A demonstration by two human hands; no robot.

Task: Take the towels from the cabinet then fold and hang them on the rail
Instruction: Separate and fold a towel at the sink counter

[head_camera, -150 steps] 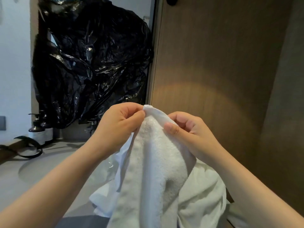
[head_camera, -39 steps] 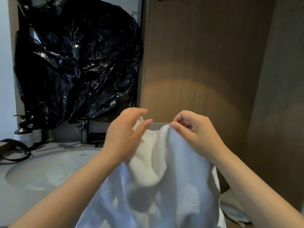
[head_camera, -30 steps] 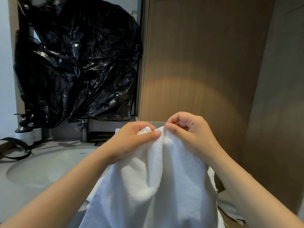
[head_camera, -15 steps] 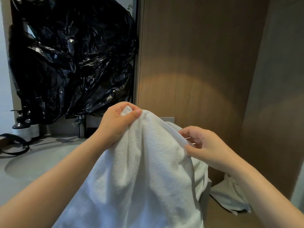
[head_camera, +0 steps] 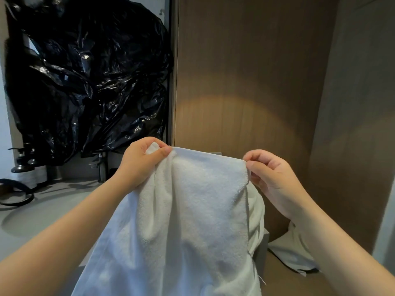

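A white towel [head_camera: 203, 210] hangs in front of a person, held up by its top edge. The left hand [head_camera: 142, 162] pinches the left corner, thumb pressed against curled fingers [head_camera: 162, 150], and a small tip of the corner pokes out above them. The right hand [head_camera: 273, 178] pinches the right corner between its thumb and curled fingers.

Between the two sets of fingers the top edge runs nearly straight and level. Below them the cloth falls in soft vertical folds and runs off the bottom of the frame. The right side edge drops straight down from the right fingers.

Behind the fingers rises a plain brown wooden panel [head_camera: 245, 82], which fills the view above the towel's top edge. Left of the left fingers, a crumpled black plastic sheet [head_camera: 85, 82] covers the wall. Below it stand a tap [head_camera: 100, 165] and a grey worktop [head_camera: 53, 201] – bare surface stretches down and left of the left fingers. Two pump bottles [head_camera: 23, 167] stand at the far left, labels too blurred to read. Below the right fingers, a second pale cloth [head_camera: 292, 253] lies crumpled on a wooden surface.
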